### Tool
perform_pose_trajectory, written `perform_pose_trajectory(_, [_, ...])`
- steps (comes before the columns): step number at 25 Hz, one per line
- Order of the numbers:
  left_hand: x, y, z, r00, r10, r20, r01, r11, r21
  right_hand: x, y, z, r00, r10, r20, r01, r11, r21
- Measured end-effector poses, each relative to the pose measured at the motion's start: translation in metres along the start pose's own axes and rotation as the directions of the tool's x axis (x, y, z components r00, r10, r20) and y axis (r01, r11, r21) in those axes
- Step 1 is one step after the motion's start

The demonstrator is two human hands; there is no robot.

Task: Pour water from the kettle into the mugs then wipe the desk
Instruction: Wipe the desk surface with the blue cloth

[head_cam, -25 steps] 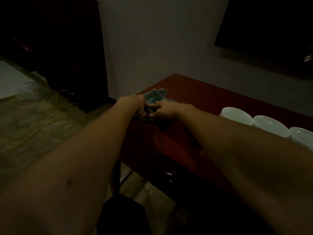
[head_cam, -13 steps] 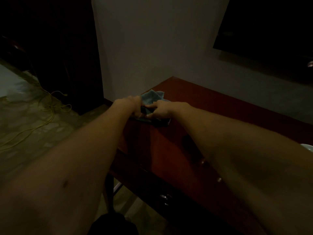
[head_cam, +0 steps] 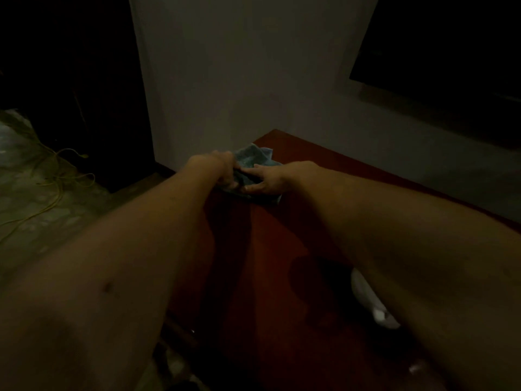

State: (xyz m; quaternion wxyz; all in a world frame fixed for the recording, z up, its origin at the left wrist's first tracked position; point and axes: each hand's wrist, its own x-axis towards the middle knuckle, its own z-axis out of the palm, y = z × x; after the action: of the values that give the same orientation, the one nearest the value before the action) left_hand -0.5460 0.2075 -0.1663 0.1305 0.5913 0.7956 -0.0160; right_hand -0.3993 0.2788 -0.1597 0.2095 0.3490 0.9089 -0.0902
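A crumpled blue cloth (head_cam: 251, 156) lies at the far left end of the dark red desk (head_cam: 324, 170), close to the wall. My left hand (head_cam: 222, 172) grips the cloth's near left side with curled fingers. My right hand (head_cam: 269, 179) lies on the cloth from the right, index finger straight across it and thumb along its near edge. Part of one white mug (head_cam: 369, 300) shows under my right forearm. The kettle is not in view.
A pale wall (head_cam: 239, 80) stands right behind the desk's far end. A dark screen (head_cam: 451, 66) hangs at the upper right. A yellow cable (head_cam: 56, 190) trails across the patterned floor at the left, beside dark furniture (head_cam: 70, 80). The room is dim.
The view has swung left and down, so the row of white mugs has left the frame. Both hands stay on the cloth at the desk's far left end.
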Motion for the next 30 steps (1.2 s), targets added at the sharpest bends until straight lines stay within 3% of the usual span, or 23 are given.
perform_pose_trajectory(7, [0.061,0.019,-0.002,1.000,0.013,-0.006,-0.013,1.000,-0.006,0.023,0.048,-0.016,1.000,0.002,0.029,-0.007,0.984,0.180])
perform_pose_trajectory(13, [0.119,0.041,0.000,0.996,0.010,-0.089,-0.017,0.997,-0.079,0.050,0.095,-0.028,1.000,0.026,0.011,-0.028,0.956,0.292])
perform_pose_trajectory(22, [0.196,0.058,-0.019,0.995,0.027,-0.095,-0.033,0.997,-0.070,0.113,0.138,-0.049,0.998,0.058,0.030,-0.063,0.976,0.209])
perform_pose_trajectory(30, [0.189,0.067,-0.016,0.989,0.079,-0.122,-0.094,0.988,-0.125,0.113,0.150,-0.043,0.997,0.076,0.032,-0.079,0.988,0.129])
